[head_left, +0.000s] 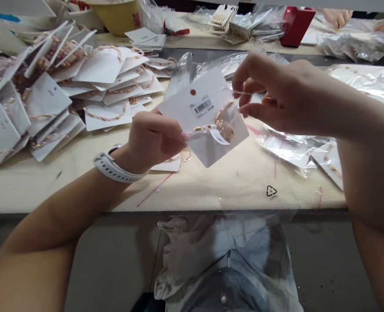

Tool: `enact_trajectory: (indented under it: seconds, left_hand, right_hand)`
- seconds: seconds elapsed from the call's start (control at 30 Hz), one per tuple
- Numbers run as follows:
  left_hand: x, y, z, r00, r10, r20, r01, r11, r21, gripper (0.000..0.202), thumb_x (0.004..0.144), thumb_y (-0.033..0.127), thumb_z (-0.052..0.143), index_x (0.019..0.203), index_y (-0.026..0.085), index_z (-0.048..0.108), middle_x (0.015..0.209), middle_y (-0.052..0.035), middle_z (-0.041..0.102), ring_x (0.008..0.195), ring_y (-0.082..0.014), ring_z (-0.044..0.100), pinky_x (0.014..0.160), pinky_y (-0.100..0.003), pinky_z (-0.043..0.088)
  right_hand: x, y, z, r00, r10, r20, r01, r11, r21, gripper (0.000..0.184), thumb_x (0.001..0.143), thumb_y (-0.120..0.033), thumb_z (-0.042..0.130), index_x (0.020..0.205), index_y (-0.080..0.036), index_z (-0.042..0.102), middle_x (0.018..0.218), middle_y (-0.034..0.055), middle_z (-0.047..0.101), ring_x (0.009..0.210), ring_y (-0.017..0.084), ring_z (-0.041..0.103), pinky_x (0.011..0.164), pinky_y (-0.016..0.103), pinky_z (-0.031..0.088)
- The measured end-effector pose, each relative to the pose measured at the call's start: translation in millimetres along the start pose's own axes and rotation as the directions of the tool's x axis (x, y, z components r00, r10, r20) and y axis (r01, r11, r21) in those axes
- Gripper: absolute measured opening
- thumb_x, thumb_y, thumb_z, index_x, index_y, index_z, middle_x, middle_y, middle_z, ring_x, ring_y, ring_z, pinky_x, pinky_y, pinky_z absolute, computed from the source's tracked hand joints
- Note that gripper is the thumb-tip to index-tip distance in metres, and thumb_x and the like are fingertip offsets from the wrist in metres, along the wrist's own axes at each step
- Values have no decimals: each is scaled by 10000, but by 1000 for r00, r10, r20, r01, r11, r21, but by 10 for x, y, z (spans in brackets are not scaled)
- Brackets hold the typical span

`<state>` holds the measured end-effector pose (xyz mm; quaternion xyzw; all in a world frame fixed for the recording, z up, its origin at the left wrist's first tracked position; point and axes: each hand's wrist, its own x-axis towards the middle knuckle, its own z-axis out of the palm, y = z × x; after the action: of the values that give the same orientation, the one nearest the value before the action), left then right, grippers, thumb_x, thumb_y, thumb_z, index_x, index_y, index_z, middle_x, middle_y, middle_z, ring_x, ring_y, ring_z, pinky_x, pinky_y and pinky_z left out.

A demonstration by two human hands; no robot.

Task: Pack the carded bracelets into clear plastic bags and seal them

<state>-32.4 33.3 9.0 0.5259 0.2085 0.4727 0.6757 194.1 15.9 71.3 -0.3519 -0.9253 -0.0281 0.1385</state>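
My left hand (152,141) pinches the lower left corner of a white jewellery card (178,108), which I hold up above the table. A gold bracelet (223,123) with a small white tag hangs across the card, under a barcode sticker (202,106). My right hand (270,93) hovers at the card's upper right edge, fingers curled and apart, with nothing clearly held. A clear plastic bag (182,73) stands up behind the card. A white strap watch (113,164) circles my left wrist.
A heap of carded bracelets (97,65) covers the table's left side, and bagged cards (289,147) lie to the right. Farther back stand a yellow bowl (116,15) and a red box (296,26). A co-worker's hand (336,17) shows at the top right.
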Motion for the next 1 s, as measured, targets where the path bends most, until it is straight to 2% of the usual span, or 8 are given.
enact_trajectory:
  seconds: [0.13,0.27,0.5,0.67,0.77,0.87,0.93,1.0]
  left_hand:
    - [47,61,29,992,-121,-23,120,992,-29,544,667,-112,271,1061,35,617,1050,-59,700,1184,-195,599,1090,-411,402]
    - [100,10,7,984,-167,-69,168,986,11,539,738,-97,349,1131,127,641,1062,1,706,1221,-190,576,1062,-288,455]
    - [83,42,-7,988,-107,-111,113,992,52,531,785,-140,442,1205,138,609,1027,-17,725,1216,-230,580,1069,-299,470]
    - [119,272,136,991,116,-67,-108,988,109,605,836,-150,448,1387,94,403,1018,-1,735,1205,-178,579,1064,-281,448]
    - [216,466,313,981,175,-80,-167,981,99,699,820,-157,116,1467,100,177,984,46,709,1238,-152,509,938,-265,453]
    - [310,664,509,974,218,-66,-216,976,36,856,676,-101,-148,1464,114,110,1111,58,651,1203,-157,488,811,-268,450]
    - [345,780,625,969,240,-61,-238,971,29,791,737,-94,-81,1470,141,101,1262,7,607,1192,-178,503,798,-240,461]
    - [364,877,723,978,174,-114,-181,982,-52,651,857,-47,132,1451,196,247,1304,-2,603,1180,-221,530,772,-200,494]
  right_hand:
    - [7,29,-12,995,-101,10,98,983,155,214,903,-203,386,1052,-208,539,904,-34,625,707,55,547,566,209,364]
    - [29,33,-5,991,-130,18,123,969,213,220,904,-203,386,1021,-179,570,914,-21,637,782,67,564,627,224,382]
    - [42,26,-56,998,-57,19,50,959,278,186,889,-139,498,1046,-181,590,950,-65,637,753,18,563,555,151,380]
    - [-21,-91,-206,996,-2,-95,41,911,410,125,870,-224,538,973,-170,584,981,-101,642,869,41,573,653,163,439]
    - [-83,-163,-308,974,61,-220,52,880,473,207,829,-367,572,931,-187,573,989,-109,643,904,76,585,652,213,444]
    - [-142,-164,-408,924,-37,-381,218,869,445,390,860,-510,407,989,-189,588,952,-80,601,884,60,592,684,219,468]
    - [-188,-147,-472,879,-110,-464,331,841,428,489,913,-508,268,1071,-188,602,932,-55,551,839,42,584,717,233,492]
    - [-247,-147,-525,837,-115,-535,390,811,436,418,943,-461,341,1170,-227,603,914,-32,531,828,67,584,751,240,530]
